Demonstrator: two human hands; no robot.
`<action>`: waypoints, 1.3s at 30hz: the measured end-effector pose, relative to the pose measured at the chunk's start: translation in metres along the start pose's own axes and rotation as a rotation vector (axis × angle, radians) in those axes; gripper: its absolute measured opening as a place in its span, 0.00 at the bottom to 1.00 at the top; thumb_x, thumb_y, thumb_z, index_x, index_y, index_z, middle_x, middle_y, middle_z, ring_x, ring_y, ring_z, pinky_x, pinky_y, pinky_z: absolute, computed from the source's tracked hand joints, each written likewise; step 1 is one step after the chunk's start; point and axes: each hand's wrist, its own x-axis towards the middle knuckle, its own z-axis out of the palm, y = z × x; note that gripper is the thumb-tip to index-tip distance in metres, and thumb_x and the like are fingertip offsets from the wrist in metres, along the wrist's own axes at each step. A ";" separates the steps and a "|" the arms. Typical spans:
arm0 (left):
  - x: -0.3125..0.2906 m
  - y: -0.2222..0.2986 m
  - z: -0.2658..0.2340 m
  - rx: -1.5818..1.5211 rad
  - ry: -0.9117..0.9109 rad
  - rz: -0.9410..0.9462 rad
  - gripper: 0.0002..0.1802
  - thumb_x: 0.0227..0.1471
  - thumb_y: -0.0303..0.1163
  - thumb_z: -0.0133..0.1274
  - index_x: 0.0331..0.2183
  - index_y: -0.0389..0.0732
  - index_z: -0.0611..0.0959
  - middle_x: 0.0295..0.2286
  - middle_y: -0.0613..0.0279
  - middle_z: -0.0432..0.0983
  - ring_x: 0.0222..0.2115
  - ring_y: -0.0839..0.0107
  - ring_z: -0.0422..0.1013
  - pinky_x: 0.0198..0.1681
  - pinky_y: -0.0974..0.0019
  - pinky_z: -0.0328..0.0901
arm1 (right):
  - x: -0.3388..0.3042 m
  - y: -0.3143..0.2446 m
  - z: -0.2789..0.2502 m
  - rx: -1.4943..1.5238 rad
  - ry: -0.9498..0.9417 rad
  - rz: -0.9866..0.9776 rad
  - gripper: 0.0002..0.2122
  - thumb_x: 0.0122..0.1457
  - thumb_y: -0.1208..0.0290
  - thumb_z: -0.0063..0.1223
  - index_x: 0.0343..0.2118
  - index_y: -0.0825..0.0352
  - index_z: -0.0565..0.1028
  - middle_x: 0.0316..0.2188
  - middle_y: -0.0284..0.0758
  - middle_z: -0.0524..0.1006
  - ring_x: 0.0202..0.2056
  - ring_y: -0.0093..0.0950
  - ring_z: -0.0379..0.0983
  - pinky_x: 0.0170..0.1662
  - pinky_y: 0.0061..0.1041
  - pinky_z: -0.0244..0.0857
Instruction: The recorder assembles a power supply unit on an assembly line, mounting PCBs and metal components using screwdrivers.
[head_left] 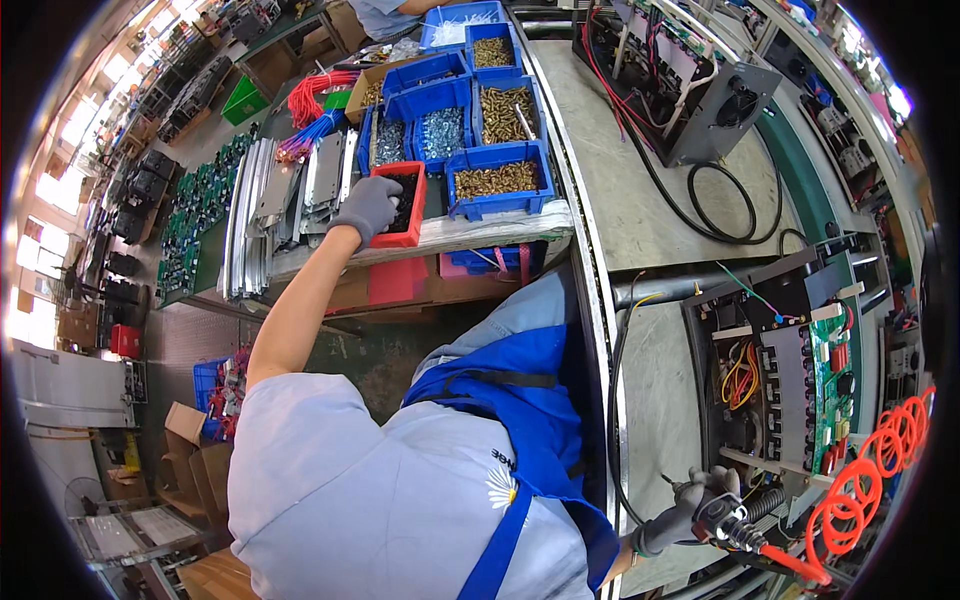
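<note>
My left hand [367, 208], in a grey glove, reaches into a small red bin [417, 215] of dark small parts, perhaps screws. Its fingers are curled down, and their tips are hidden among the parts. At the lower right, my right hand [682, 512], also gloved, is wrapped round an air screwdriver [722, 520]. An orange coiled hose [845, 510] runs from the tool's end. Close to that hand lies an open electrical unit [790, 385] with a green circuit board [828, 390], wires and a black corrugated tube.
Blue bins [515, 208] of brass-coloured and silvery fasteners stand behind the red one. Metal plates [255, 215], red cables [315, 98] and green circuit boards [200, 220] lie to the left. A second unit with a fan [738, 108] and a looped black cable stands on the far right bench.
</note>
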 end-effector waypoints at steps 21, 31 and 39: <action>-0.007 -0.020 -0.006 -0.374 0.129 -0.111 0.11 0.54 0.32 0.51 0.36 0.37 0.83 0.20 0.61 0.76 0.17 0.75 0.71 0.20 0.70 0.65 | -0.007 -0.073 -0.063 0.317 -0.162 -0.363 0.26 0.46 0.59 0.57 0.45 0.72 0.67 0.22 0.38 0.68 0.23 0.29 0.64 0.33 0.32 0.67; 0.069 -0.053 0.014 -0.954 -0.299 -0.104 0.26 0.58 0.39 0.49 0.55 0.41 0.69 0.50 0.53 0.68 0.48 0.63 0.68 0.44 0.66 0.67 | -0.007 -0.102 -0.050 0.391 -0.115 -0.559 0.21 0.51 0.68 0.58 0.46 0.70 0.69 0.20 0.38 0.73 0.19 0.27 0.68 0.24 0.25 0.65; 0.036 0.202 0.144 -0.781 -1.138 0.241 0.26 0.59 0.35 0.48 0.56 0.36 0.66 0.46 0.52 0.69 0.47 0.65 0.67 0.50 0.67 0.65 | 0.004 -0.099 -0.029 0.818 -0.166 -0.221 0.20 0.47 0.85 0.50 0.47 0.71 0.67 0.34 0.41 0.72 0.30 0.25 0.74 0.34 0.25 0.70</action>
